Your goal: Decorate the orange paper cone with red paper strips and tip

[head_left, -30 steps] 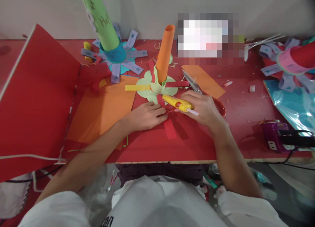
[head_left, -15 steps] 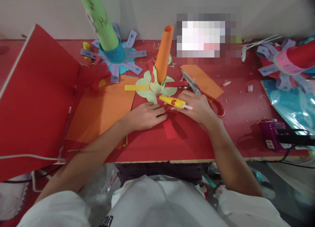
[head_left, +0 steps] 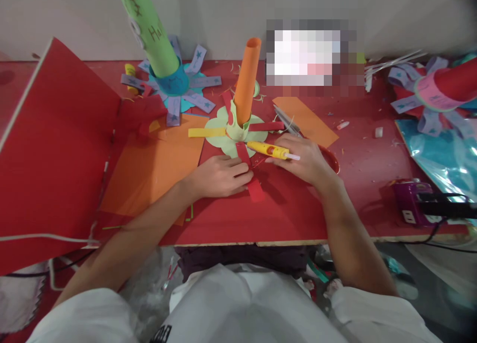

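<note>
In the middle of the red table stands a paper craft: an orange paper tube (head_left: 247,85) rises from a pale green flower-shaped base (head_left: 218,143) with strips around it. My left hand (head_left: 223,176) pinches a red paper strip (head_left: 255,188) that runs from the base toward me. My right hand (head_left: 303,157) is wrapped round a small yellow glue gun (head_left: 269,150); a clear glue stick pokes out of its back end, and its nozzle points left at the base. Scissors (head_left: 290,120) with orange-red handles lie behind my right hand, partly hidden by it.
Orange paper sheets (head_left: 149,169) lie to the left, near a leaning red board (head_left: 55,149). A green tube craft (head_left: 158,45) stands behind. On the right are a pink-banded craft (head_left: 432,92), a blue plastic packet (head_left: 439,154) and a purple power adapter (head_left: 410,201) with cables.
My right hand has shifted slightly right with the glue gun, covering more of the scissors. The red strip's near end has drawn back a little, while my left hand stays almost in place.
</note>
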Tool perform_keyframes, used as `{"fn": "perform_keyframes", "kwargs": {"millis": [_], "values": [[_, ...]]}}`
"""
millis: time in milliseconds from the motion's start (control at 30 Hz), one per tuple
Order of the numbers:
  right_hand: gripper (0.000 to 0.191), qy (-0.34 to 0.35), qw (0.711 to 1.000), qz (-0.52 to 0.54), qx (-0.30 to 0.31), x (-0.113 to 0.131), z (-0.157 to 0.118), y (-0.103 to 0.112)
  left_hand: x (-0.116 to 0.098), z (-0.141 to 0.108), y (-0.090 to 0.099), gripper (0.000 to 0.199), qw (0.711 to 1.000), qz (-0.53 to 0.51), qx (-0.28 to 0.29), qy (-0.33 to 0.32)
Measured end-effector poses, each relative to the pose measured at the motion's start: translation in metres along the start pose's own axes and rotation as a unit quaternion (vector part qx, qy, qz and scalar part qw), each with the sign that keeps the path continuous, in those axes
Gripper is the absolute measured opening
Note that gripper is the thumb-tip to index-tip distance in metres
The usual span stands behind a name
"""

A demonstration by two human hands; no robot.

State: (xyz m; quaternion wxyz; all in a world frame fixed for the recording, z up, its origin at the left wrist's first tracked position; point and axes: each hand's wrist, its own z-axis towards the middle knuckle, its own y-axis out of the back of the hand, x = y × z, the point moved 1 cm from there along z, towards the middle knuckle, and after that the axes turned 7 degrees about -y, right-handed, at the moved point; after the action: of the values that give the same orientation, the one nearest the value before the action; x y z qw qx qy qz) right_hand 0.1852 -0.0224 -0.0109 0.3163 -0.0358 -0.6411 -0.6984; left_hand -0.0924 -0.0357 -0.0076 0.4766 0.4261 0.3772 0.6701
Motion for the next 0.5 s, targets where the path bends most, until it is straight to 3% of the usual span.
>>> {"fn": "perform_keyframes", "kwargs": {"millis": [200,333,433,500], "values": [[0.022,0.019,0.997,0.054,-0.043,0.001,0.001,0.012,0.0,-0.004,-0.002,0.029,0.985,-0.048,-0.126,0.11],[0.026,-0.025,0.997,0.038,-0.063,0.003,0.0,0.016,0.001,-0.008,-0.006,0.033,0.957,-0.083,-0.187,0.208],[0.028,-0.049,0.996,0.029,-0.069,0.001,-0.001,0.015,0.001,-0.008,-0.006,0.028,0.961,-0.055,-0.19,0.195],[0.027,-0.044,0.996,0.026,-0.078,0.0,-0.001,0.014,0.001,-0.007,-0.005,0.022,0.973,-0.021,-0.159,0.168]]}}
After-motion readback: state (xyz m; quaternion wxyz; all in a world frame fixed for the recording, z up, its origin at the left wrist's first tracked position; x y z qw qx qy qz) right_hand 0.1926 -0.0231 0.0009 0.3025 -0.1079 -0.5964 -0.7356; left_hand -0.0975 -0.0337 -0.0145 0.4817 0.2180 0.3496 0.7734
